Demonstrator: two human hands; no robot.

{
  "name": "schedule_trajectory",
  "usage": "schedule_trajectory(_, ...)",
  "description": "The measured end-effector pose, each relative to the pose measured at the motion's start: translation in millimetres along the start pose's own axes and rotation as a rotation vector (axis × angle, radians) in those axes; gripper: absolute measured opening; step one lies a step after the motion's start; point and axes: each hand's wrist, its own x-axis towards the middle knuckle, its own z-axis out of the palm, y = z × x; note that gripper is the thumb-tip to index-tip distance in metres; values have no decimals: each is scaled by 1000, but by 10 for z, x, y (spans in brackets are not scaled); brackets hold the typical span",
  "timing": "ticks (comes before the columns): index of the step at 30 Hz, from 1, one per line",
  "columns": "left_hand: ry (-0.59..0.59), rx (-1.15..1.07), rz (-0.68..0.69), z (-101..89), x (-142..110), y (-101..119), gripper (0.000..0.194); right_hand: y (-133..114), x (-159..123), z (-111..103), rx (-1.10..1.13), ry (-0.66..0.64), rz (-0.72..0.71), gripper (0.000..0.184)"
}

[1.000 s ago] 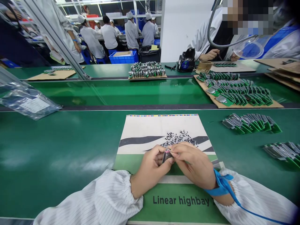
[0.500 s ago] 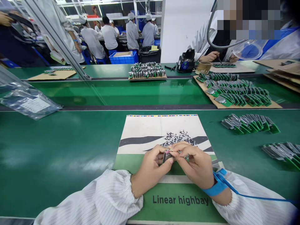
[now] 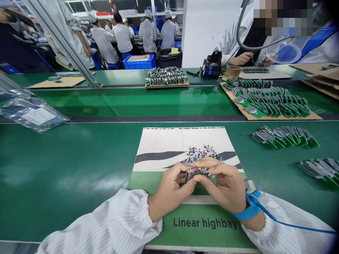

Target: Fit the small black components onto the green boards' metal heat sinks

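Note:
Between my hands is a small circuit board [image 3: 191,173] with a dark, shiny body and a pink patch on top. My left hand [image 3: 171,188] pinches it between thumb and fingers. From the other side my right hand [image 3: 225,181] has its thumb and fingertips on the board's right edge; the fingers cover much of it. A blue wrist strap [image 3: 247,210] with a cord is round my right wrist. Just beyond my fingers lies a loose pile of tiny black-and-silver components [image 3: 202,153]. Everything is above a printed cardboard sheet [image 3: 156,141] reading "Linear highbay".
Rows of green boards [image 3: 286,137] and further boards [image 3: 321,171] lie on the right. More fill a cardboard tray [image 3: 249,114] and a far stack [image 3: 166,77]. A plastic bag [image 3: 37,113] is at left. Across the bench a co-worker's hand [image 3: 241,59] works near a tape roll [image 3: 232,72].
My right hand has shifted slightly right and its thumb has come up to the board, whose pink top now shows more. My left hand stays nearly still.

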Motion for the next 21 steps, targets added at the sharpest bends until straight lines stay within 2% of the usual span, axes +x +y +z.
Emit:
schedule_trajectory(9,-24,-16,20,-1,-7,-23,9,9,-43,-3,118,-10,41,29)
schedule_trajectory(21,-21,190,104,-12,3,0,6,-4,-11,18,124,-20,37,39)
